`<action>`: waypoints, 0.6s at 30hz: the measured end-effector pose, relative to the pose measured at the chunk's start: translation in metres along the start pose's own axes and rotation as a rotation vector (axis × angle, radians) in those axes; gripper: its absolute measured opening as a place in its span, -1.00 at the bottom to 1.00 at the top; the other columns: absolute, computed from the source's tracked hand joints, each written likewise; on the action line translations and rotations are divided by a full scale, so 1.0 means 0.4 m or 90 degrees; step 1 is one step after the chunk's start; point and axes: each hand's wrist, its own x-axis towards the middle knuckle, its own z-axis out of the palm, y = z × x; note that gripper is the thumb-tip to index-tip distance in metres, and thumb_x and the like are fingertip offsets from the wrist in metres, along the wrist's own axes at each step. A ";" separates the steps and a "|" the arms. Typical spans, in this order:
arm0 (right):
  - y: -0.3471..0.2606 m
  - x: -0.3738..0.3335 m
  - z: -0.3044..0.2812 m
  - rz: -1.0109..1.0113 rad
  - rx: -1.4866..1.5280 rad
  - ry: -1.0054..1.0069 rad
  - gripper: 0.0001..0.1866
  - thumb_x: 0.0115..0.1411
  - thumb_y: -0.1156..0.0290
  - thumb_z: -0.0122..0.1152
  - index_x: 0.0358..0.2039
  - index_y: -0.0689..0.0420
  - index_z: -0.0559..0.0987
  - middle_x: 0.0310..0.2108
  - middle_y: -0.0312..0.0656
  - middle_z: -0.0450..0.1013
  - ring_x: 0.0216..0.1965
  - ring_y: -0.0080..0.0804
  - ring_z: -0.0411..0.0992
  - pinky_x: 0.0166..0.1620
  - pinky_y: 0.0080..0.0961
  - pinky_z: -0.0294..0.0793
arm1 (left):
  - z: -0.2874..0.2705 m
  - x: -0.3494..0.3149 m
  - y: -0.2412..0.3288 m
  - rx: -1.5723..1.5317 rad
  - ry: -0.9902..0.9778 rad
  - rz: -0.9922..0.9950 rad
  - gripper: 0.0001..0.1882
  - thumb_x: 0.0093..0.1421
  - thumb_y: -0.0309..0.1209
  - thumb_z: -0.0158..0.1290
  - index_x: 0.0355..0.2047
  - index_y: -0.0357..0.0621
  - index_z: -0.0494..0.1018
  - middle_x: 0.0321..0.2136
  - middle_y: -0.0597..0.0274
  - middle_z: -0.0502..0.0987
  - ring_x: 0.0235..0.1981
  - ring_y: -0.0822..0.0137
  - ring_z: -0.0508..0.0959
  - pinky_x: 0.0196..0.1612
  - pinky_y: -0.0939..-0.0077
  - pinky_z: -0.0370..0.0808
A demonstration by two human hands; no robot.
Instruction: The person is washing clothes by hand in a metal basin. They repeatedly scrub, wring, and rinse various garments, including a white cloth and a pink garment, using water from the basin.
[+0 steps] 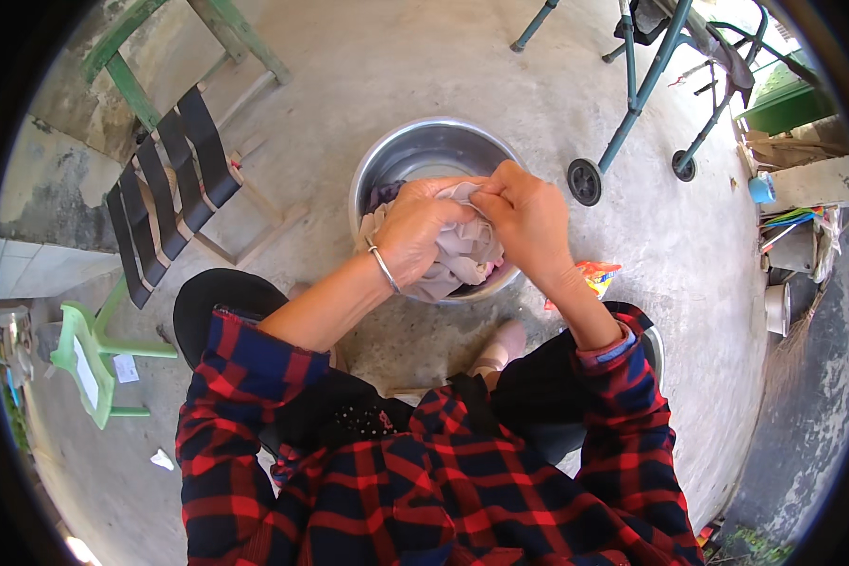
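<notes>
Over a round metal basin [366, 156] on the floor, both my hands grip one pale beige cloth [467, 247]. My left hand [423, 226], with a silver bangle at its wrist, is closed round a bunch of the fabric. Opposite it, my right hand [528, 219] pinches the cloth's upper edge, and the two hands nearly meet. The fabric hangs in folds down into the basin. Beneath it lies darker purple cloth [384, 194], mostly hidden by my left hand and the beige fabric.
An orange-and-yellow packet [598, 275] lies right of the basin, beside my right forearm. To the left stand a strap-seated folding chair [174, 179] and a light green stool [87, 363]. A wheeled walker frame [632, 108] stands at the far right. My shoe [502, 347] is close to the basin.
</notes>
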 end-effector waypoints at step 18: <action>0.041 0.028 -0.038 0.120 0.213 0.043 -0.83 0.03 0.45 0.31 -0.58 0.22 0.50 -0.72 -0.19 0.44 -0.67 -0.57 0.33 -0.57 -0.55 0.28 | 0.000 0.020 0.038 -0.113 -0.094 -0.053 -0.43 0.05 -0.65 -0.16 0.15 -0.47 0.28 -0.02 -0.06 0.46 -0.04 0.21 0.52 0.07 0.34 0.45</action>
